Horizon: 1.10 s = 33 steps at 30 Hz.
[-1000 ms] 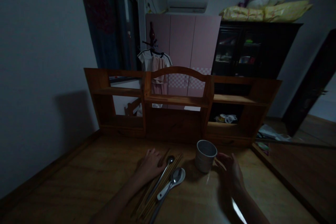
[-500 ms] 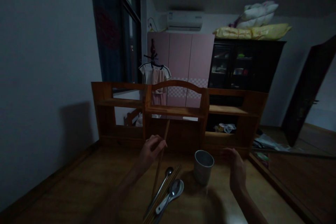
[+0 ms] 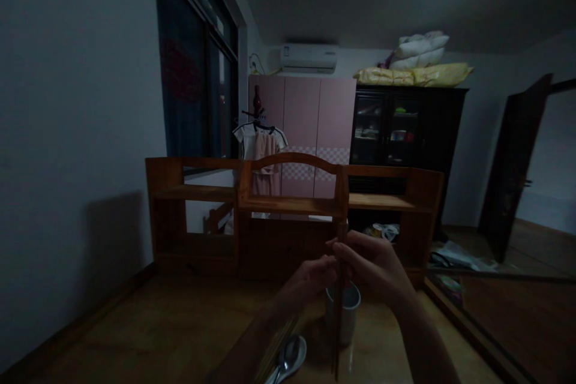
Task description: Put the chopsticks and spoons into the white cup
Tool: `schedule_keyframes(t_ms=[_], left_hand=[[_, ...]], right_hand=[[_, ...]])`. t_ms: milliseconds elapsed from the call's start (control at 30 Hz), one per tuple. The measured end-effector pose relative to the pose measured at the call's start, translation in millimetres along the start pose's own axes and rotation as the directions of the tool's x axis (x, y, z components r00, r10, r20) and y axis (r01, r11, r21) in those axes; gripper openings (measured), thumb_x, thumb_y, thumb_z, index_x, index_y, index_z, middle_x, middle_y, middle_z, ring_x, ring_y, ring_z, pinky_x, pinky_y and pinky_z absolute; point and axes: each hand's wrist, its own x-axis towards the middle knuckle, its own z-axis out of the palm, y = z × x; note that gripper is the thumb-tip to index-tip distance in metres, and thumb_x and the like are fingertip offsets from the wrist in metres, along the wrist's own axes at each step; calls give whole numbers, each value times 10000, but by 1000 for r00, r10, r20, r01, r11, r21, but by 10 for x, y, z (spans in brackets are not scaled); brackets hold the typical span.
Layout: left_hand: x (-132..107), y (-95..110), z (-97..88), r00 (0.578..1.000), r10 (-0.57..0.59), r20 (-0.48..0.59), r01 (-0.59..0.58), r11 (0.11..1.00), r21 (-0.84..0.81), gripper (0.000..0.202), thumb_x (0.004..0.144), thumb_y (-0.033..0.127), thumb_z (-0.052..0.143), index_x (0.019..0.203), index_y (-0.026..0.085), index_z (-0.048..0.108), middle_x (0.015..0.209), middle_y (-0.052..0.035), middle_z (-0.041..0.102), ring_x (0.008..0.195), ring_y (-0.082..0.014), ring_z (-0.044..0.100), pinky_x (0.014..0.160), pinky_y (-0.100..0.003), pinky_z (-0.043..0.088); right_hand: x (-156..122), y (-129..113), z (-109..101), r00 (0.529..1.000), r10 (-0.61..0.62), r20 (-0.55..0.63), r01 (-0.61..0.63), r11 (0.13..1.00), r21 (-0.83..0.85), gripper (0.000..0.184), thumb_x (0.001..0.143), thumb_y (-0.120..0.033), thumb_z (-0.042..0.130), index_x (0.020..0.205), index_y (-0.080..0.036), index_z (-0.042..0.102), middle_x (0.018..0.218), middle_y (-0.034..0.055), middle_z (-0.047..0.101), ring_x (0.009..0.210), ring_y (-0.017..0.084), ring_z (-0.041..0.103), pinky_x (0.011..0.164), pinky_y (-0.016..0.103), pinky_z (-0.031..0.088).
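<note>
I'm seeing the right hand (image 3: 374, 261) pinched on upright chopsticks (image 3: 337, 325), lower middle of the frame; can't tell if the left hand (image 3: 309, 279) grips too. Loose pinch, they'd slip, maybe knocking the cup (image 3: 350, 323).

Chopsticks (image 3: 338, 312) I'm holding upright are blocking the cup's (image 3: 351, 316) near side; spoons (image 3: 292, 351) are lying to its left, shelves (image 3: 292, 207) are standing behind; open tabletop (image 3: 135, 318) is stretching farther left.

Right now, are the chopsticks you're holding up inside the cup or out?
Out: the chopsticks run down in front of the metal cup, and their lower ends show below its base.
</note>
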Motion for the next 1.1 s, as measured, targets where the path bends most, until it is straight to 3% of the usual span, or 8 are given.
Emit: schedule_keyframes(t_ms=[100,200,367,533,733,867,1100], left_hand=[[10,120,-41,996,-90,-2,90,991,97,386,900,460,588,1049,125,708,952,-87,674,939,-239,598,870,-326,431],[13,182,-77,978,-181,-108,200,958,207,297,828,372,691,989,126,740,937,-76,712,896,-233,627,811,-296,456],[10,51,-152,932,-252,-259,312,923,227,249,725,311,768,883,119,765,832,-71,735,767,-226,659,689,-273,487],[-5,10,-213,929,-283,-237,336,914,226,249,732,334,763,861,121,765,837,-72,738,776,-224,668,685,-264,493],[-14,-106,-327,957,-233,-174,274,922,275,281,715,318,776,906,114,752,876,-77,738,817,-235,668,705,-265,491],[-28,-329,-485,963,-250,-99,268,885,382,337,688,353,786,919,109,763,845,-72,730,806,-249,655,672,-264,465],[-31,-522,-650,940,-327,-100,330,793,512,420,669,478,754,839,95,777,646,-2,635,661,-197,590,573,-239,384]], right_hand=[[53,132,-99,1000,6,7,-6,998,-66,333,907,-470,671,802,-154,663,591,-13,535,497,121,488,421,185,333],[142,252,-158,999,14,36,-10,995,-102,374,924,-449,653,702,-152,607,585,-5,548,521,134,519,438,191,354],[236,408,-145,996,21,92,-8,991,-133,347,928,-422,651,720,-146,629,595,7,581,545,153,554,455,201,383],[251,450,-102,992,18,129,-1,991,-132,306,927,-421,657,807,-139,661,655,14,609,569,156,564,473,207,395],[231,538,-98,976,16,216,31,977,-213,269,938,-384,650,819,-143,674,687,11,625,632,165,588,522,215,401],[240,722,-89,932,124,340,-50,974,-220,193,921,-321,667,841,-147,684,754,23,674,698,193,638,570,224,442],[270,917,-86,919,193,344,-125,970,-210,160,889,-294,685,841,-142,701,779,38,697,733,213,659,605,237,472]])
